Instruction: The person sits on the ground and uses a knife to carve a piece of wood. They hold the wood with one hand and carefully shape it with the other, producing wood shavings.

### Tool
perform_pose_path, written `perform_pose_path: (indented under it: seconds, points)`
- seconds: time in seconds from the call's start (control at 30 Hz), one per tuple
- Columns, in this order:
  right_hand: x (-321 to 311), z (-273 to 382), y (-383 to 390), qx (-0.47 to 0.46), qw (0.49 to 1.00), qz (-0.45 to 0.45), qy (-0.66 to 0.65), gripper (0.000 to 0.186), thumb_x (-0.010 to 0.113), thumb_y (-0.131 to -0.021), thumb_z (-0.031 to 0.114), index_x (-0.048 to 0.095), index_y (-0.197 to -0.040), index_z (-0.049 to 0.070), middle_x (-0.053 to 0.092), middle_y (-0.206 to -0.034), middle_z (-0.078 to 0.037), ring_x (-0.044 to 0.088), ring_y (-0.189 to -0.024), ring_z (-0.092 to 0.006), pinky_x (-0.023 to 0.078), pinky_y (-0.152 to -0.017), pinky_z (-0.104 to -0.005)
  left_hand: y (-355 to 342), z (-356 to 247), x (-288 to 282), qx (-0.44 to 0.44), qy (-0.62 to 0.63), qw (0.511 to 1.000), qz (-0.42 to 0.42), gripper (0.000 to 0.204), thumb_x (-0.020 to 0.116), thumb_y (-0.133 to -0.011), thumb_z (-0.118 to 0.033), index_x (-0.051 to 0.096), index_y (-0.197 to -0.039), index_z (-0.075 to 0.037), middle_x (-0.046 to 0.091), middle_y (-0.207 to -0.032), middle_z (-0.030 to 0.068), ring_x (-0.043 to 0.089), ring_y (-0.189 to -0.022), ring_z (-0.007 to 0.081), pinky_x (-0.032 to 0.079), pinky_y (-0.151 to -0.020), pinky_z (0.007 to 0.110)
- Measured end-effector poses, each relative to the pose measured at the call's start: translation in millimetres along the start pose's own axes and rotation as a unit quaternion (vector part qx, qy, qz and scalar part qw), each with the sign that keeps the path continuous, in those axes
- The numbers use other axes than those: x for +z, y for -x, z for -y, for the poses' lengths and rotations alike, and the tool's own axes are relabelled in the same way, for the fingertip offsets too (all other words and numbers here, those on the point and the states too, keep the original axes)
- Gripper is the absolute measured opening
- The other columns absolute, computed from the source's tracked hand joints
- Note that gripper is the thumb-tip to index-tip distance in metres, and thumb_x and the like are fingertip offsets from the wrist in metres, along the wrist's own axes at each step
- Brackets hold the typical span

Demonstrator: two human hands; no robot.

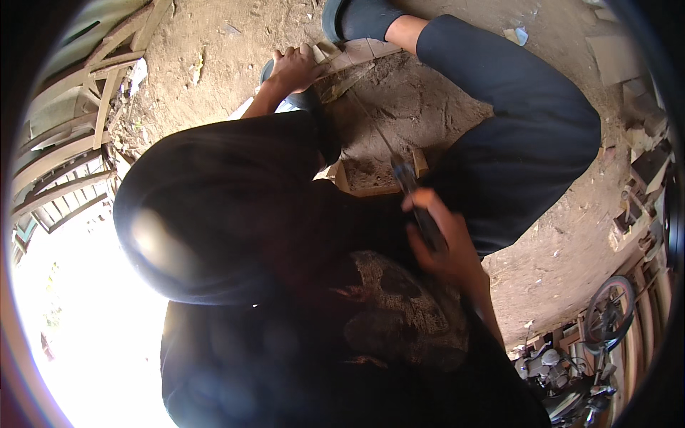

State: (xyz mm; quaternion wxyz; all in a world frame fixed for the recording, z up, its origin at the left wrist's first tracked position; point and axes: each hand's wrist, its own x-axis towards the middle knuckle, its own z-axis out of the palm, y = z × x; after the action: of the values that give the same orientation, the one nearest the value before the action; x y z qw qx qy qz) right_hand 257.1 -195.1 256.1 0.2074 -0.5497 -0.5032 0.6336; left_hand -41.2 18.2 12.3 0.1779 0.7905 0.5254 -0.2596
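Observation:
A pale wooden board [362, 53] lies across the ground at the far side, between the feet. At its left end my left hand [294, 70] is closed with bent fingers on it, beside one dark shoe. My right hand [446, 239], slightly blurred, wraps round the dark handle of a handsaw [401, 171] with a blue part near the blade. The thin blade, seen nearly edge-on, slants up and left toward the board. Whether its tip touches the wood I cannot tell.
Below the blade sits a small wooden frame [378, 190], partly hidden by clothing. My bent leg [528, 114] borders the right side, with a dark shoe [360, 20] beyond the board. Wooden slats [68, 153] stand left; scrap wood [638, 178] and a wheel [609, 315] lie right.

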Motion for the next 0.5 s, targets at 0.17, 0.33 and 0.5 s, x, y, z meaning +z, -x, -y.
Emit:
perform_pose_path:
  seconds: [0.17,0.33,0.5]
  points:
    - [16.1,-10.0,-23.0,-0.019,1.0,-0.023,0.0,0.034,0.06,-0.084,-0.001,0.054,-0.116,0.012,0.062,-0.078,-0.014,0.069,-0.069,-0.0317,0.049,-0.063,-0.0335,-0.5,-3.1,1.8,-0.005,-0.003,1.0,0.009,0.073,0.047,-0.098,-0.059,0.044,-0.129,0.007,0.06,-0.127,0.0248,0.051,-0.128,0.0364,0.028,-0.108,0.066]
    - [3.8,-7.1,2.2,-0.014,1.0,-0.008,-0.001,0.033,0.061,-0.085,-0.003,0.054,-0.115,0.009,0.063,-0.085,-0.008,0.064,-0.072,-0.0163,0.047,-0.069,-0.0282,2.8,-5.0,-8.8,0.015,-0.015,0.999,0.041,0.077,0.045,-0.097,-0.062,0.042,-0.131,0.007,0.059,-0.13,0.0266,0.049,-0.131,0.0373,0.027,-0.108,0.065]
    - [8.4,-5.9,-19.7,-0.023,1.0,-0.017,-0.001,0.034,0.061,-0.084,-0.003,0.054,-0.115,0.009,0.06,-0.083,-0.008,0.061,-0.071,-0.0134,0.046,-0.068,-0.0272,-1.5,-8.4,-3.2,-0.021,0.02,1.0,-0.002,0.077,0.046,-0.096,-0.065,0.045,-0.127,0.005,0.059,-0.126,0.0217,0.052,-0.126,0.0371,0.028,-0.107,0.066]
